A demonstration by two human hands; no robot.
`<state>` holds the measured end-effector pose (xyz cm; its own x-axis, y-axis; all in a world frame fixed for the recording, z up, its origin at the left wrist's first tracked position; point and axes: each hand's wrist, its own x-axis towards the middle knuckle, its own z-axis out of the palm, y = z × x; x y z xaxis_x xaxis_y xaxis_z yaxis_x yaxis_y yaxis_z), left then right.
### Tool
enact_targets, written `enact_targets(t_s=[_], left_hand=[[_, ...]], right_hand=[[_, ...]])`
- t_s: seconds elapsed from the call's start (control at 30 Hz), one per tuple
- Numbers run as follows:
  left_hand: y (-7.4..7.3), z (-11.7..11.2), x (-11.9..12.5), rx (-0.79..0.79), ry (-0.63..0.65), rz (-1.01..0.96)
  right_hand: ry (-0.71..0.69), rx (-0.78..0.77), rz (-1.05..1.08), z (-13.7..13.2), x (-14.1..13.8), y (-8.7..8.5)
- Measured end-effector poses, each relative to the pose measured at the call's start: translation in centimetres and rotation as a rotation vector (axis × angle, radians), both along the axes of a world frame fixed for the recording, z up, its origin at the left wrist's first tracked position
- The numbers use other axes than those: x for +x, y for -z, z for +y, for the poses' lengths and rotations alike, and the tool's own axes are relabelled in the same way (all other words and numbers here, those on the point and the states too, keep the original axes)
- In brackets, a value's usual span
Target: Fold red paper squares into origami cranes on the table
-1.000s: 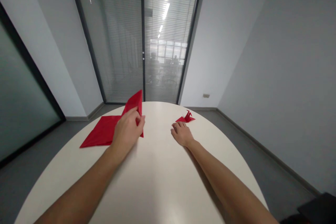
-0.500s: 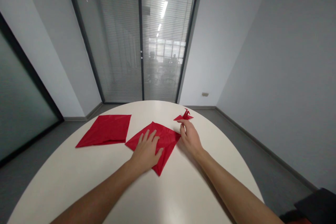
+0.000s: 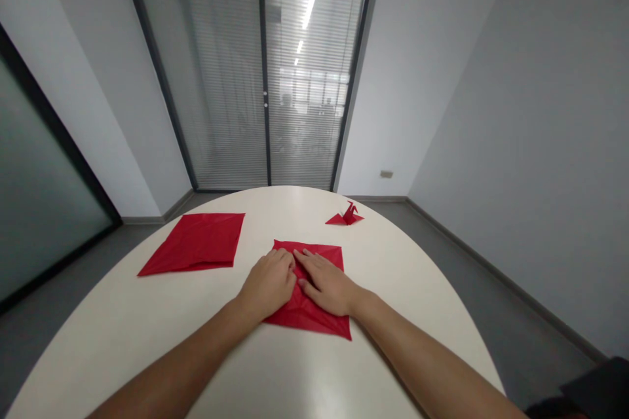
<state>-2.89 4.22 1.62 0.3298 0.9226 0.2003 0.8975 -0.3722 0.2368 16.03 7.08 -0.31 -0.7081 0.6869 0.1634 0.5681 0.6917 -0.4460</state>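
Red creased sheet [image 3: 305,311] pinned against the white table [image 3: 275,373], seemingly to keep it steady: left hand [image 3: 268,281] half-curled, grip unclear; right hand [image 3: 328,284] spread flat, gripping nothing.

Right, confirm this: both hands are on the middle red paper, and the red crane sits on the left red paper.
Not so for the red crane: the head view shows it on the white table, apart from the left red paper. The left hand and right hand are on the middle red paper, as stated.
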Motion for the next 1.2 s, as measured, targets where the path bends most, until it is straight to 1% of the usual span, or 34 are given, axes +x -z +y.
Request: enact_targets(t_s=[0.07,0.1,0.2,0.27,0.37,0.47,0.53,0.57,0.63,0.7,0.87,0.93,1.13,1.2], left_hand=[[1.1,0.6,-0.6,0.004,0.123,-0.104],[1.8,0.8,-0.8,-0.009,0.161,-0.112],[3.4,0.9,-1.1,-0.043,0.127,-0.038],[3.8,0.8,-1.0,-0.039,0.089,0.024],[3.7,0.6,-0.7,-0.010,0.036,0.074],[3.6,0.5,-0.4,0.021,-0.004,0.088],[3.7,0.5,-0.3,0.036,-0.021,0.091],[3.8,0.5,-0.2,0.039,-0.027,0.092],[3.9,0.5,-0.2,0.041,-0.036,0.095],[4.0,0.7,-0.4,0.037,-0.038,0.102],[3.6,1.2,-1.1,0.004,-0.089,0.139],[3.4,1.4,-1.4,-0.009,-0.094,0.147],[3.5,1.5,-1.3,0.007,-0.146,0.108],[3.6,1.5,-1.2,0.015,-0.156,0.093]], right_hand=[[-0.014,0.018,0.005,0.0,0.0,-0.3],[-0.011,0.020,0.000,-0.1,0.0,-0.4],[0.014,0.002,-0.067,-0.1,0.1,-0.6],[0.056,-0.020,-0.132,0.2,0.6,-0.5],[0.166,-0.027,-0.197,0.8,1.5,-0.5],[0.249,0.031,-0.201,0.7,1.6,-0.5],[0.234,0.075,-0.170,0.1,1.0,-0.6],[0.200,0.080,-0.148,-0.3,0.7,-0.7],[0.114,0.033,-0.143,-1.1,0.0,-0.7],[0.080,-0.001,-0.160,-1.4,-0.3,-0.7],[0.125,-0.038,-0.193,-0.7,0.2,-0.9],[0.119,-0.039,-0.192,-0.3,0.4,-1.0],[0.097,0.041,-0.175,0.0,0.5,-1.2],[0.081,0.040,-0.171,-0.2,0.5,-1.1]])
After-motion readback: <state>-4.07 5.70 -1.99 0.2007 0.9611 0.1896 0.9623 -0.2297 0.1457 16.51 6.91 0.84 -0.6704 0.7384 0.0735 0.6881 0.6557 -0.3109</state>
